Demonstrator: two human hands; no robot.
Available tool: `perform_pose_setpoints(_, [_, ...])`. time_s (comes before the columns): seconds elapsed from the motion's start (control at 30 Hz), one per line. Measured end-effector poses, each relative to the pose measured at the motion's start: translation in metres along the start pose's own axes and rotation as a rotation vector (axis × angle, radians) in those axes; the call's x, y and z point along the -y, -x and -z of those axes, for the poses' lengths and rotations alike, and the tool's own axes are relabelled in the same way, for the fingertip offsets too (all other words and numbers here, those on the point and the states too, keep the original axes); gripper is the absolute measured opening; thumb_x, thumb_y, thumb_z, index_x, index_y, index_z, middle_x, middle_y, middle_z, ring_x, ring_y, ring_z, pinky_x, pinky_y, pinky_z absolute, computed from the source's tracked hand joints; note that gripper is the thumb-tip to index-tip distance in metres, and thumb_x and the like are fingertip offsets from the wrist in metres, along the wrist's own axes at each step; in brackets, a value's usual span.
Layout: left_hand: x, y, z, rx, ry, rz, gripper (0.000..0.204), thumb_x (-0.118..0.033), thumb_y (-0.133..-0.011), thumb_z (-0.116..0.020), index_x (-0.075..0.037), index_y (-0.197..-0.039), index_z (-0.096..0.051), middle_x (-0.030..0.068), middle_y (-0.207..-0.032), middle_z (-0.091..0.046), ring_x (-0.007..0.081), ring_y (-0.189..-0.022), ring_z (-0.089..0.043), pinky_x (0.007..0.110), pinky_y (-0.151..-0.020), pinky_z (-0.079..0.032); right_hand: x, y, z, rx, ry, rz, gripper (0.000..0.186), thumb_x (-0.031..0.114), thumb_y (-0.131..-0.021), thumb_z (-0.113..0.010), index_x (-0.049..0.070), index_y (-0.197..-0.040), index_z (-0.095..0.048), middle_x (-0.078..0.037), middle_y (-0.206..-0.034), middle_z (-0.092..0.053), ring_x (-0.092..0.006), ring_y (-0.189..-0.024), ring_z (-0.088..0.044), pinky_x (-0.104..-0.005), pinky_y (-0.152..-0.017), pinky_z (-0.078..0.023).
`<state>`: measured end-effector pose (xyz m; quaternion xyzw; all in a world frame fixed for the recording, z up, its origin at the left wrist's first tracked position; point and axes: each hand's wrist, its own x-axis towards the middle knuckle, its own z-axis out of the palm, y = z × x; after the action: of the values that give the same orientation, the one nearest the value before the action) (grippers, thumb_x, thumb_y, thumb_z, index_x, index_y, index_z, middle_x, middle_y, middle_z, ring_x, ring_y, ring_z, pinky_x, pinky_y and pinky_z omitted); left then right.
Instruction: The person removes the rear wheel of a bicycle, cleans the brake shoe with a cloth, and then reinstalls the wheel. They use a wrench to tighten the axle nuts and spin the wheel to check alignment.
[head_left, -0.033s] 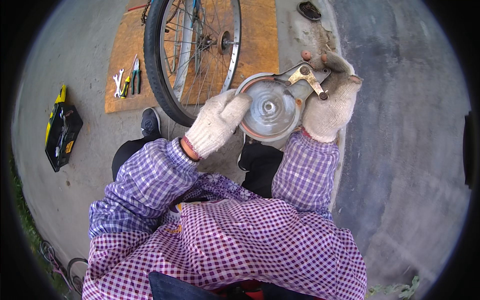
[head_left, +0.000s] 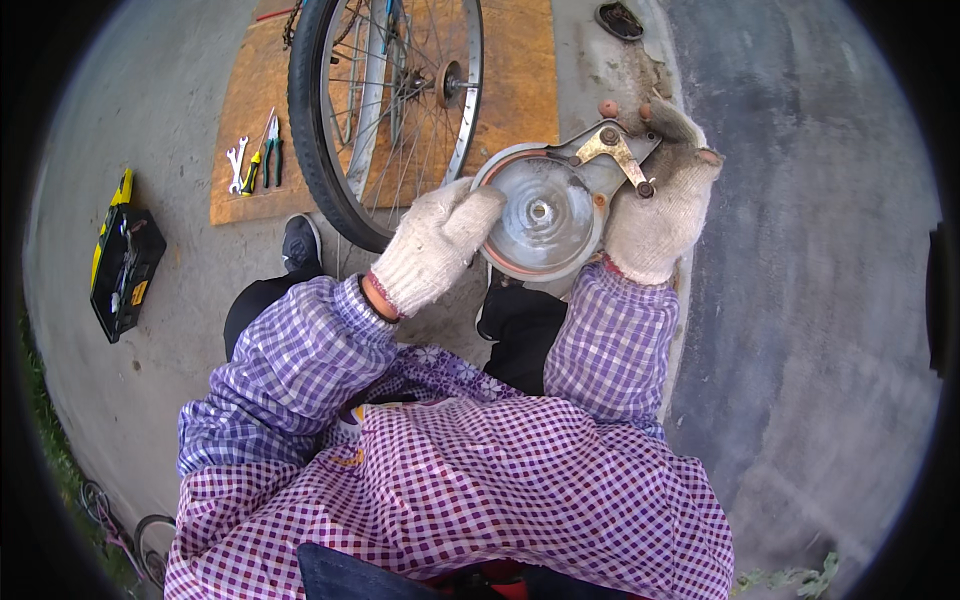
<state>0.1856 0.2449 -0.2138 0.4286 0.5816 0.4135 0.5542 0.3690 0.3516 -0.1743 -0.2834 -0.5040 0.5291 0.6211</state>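
I hold a round metal brake drum assembly (head_left: 540, 225) with a rusty rim and a brass-coloured lever arm (head_left: 621, 155) at its upper right. My left hand (head_left: 435, 240), in a cream knitted glove, is closed on the left edge of the disc, thumb on top. My right hand (head_left: 662, 205), gloved the same way with bare fingertips showing, grips the assembly's right side by the lever, partly behind it. Just beyond stands a bicycle wheel (head_left: 305, 120) with spokes and a hub.
A plywood board (head_left: 240, 100) lies under the wheel, bearing wrenches (head_left: 236, 165), a screwdriver (head_left: 250, 175) and pliers (head_left: 275, 155). An open black-and-yellow toolbox (head_left: 127, 265) is at the left, a small dark dish (head_left: 618, 22) at the top. My shoe (head_left: 300, 240) is beside the board.
The lever end of the assembly in my right hand has shifted very slightly upward and left. Otherwise nothing visibly differs.
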Motion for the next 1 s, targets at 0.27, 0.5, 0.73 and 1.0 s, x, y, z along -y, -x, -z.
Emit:
perform_pose_setpoints(0.27, [0.001, 0.005, 0.0, -0.02, 0.051, 0.035, 0.055, -0.049, -0.103, -0.057, 0.004, -0.108, -0.067, 0.0142, -0.084, -0.063, 0.0211, -0.082, -0.062, 0.038, -0.08, -0.05, -0.004, 0.007, -0.016, -0.087, 0.292, -0.097, 0.096, 0.079, -0.102, -0.024, -0.004, -0.139, -0.054, -0.024, -0.131, -0.061, -0.0376, -0.113, -0.07, -0.0452, -0.1, -0.059])
perform_pose_setpoints(0.5, [0.012, 0.005, 0.0, 0.036, 0.002, 0.1, 0.057, -0.052, -0.103, -0.057, 0.003, -0.107, -0.068, 0.0135, -0.082, -0.063, 0.0225, -0.081, -0.061, 0.039, -0.079, -0.05, -0.01, 0.009, -0.012, -0.064, 0.389, -0.07, 0.1, 0.082, -0.1, -0.018, -0.004, -0.136, -0.057, -0.025, -0.126, -0.065, -0.0353, -0.112, -0.071, -0.0444, -0.099, -0.06])
perform_pose_setpoints(0.73, [0.013, 0.004, 0.003, 0.032, -0.02, 0.079, 0.06, -0.054, -0.102, -0.057, 0.003, -0.109, -0.068, 0.016, -0.087, -0.065, 0.0238, -0.085, -0.064, 0.04, -0.081, -0.051, -0.015, 0.012, 0.008, -0.062, 0.921, 0.165, 0.046, 0.012, -0.089, -0.044, -0.004, -0.129, -0.058, -0.021, -0.12, -0.067, -0.032, -0.111, -0.069, -0.0418, -0.102, -0.056])
perform_pose_setpoints(1.0, [0.004, 0.0, 0.01, -0.023, -0.096, -0.021, 0.057, -0.051, -0.098, -0.06, 0.004, -0.113, -0.068, 0.0159, -0.091, -0.067, 0.0228, -0.087, -0.065, 0.04, -0.083, -0.052, -0.011, 0.011, 0.02, -0.033, 0.796, 0.235, 0.033, -0.014, -0.089, -0.055, -0.002, -0.12, -0.062, -0.015, -0.112, -0.069, -0.026, -0.108, -0.068, -0.0376, -0.099, -0.054])
